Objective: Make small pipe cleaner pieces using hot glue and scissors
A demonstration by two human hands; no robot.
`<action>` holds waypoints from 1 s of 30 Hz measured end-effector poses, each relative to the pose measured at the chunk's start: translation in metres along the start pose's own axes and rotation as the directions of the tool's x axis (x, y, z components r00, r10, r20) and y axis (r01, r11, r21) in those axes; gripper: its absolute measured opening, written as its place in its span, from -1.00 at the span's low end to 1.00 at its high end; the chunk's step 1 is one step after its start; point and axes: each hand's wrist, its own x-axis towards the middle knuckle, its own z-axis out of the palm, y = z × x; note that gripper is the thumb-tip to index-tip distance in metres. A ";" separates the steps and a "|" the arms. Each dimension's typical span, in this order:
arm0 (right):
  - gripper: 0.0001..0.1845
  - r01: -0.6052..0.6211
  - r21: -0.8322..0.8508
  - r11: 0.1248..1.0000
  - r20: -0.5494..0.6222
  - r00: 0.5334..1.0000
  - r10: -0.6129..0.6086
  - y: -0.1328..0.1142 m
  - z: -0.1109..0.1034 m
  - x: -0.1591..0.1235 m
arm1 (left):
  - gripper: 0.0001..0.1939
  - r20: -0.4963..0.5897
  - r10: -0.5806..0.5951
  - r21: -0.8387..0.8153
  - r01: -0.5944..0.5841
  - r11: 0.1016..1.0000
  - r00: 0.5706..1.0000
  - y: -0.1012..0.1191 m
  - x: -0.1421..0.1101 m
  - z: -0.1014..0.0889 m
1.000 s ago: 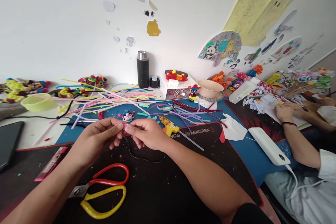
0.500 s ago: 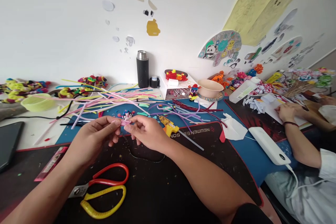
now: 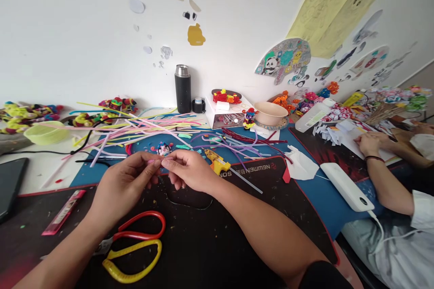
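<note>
Left hand [image 3: 124,180]: pinching with thumb and forefinger; closed on a pink piece [image 3: 155,161]
Right hand [image 3: 191,171]: gripping the same piece between thumb and fingertips; almost touching the left fingertips
Pink piece: held up between both hands over the far side of the black mat [image 3: 237,235]; mostly hidden by the fingers
Scissors [image 3: 135,235]: lying on the mat; partly covered by the left forearm
Glue gun [image 3: 222,166]: lying just beyond the right hand
Doll head [image 3: 164,149]: sitting behind the fingertips; near loose stems [image 3: 149,126]
</note>
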 end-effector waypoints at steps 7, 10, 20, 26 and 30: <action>-0.70 0.155 -0.476 0.866 -0.063 0.976 -0.209 -0.004 0.003 -0.008 | -0.57 0.106 -0.185 -0.321 0.210 0.923 0.977 0.000 0.007 -0.002; -0.71 0.227 -0.607 0.762 -0.061 0.942 -0.330 -0.004 0.005 -0.008 | -0.59 0.213 -0.269 -0.525 0.342 0.779 0.939 -0.003 0.010 -0.001; -0.67 0.126 -0.407 0.905 -0.085 0.981 -0.174 -0.006 0.000 -0.006 | -0.62 0.144 -0.149 -0.338 0.190 0.922 0.978 -0.011 0.012 -0.010; -0.66 0.107 -0.313 0.944 -0.053 0.990 -0.129 -0.003 0.000 -0.008 | -0.53 0.118 -0.127 -0.255 0.154 0.955 0.985 0.003 0.014 -0.015; -0.64 0.099 -0.308 0.946 -0.037 0.993 -0.116 -0.002 0.001 -0.008 | -0.55 0.116 -0.102 -0.218 0.125 0.968 0.988 0.010 0.013 -0.012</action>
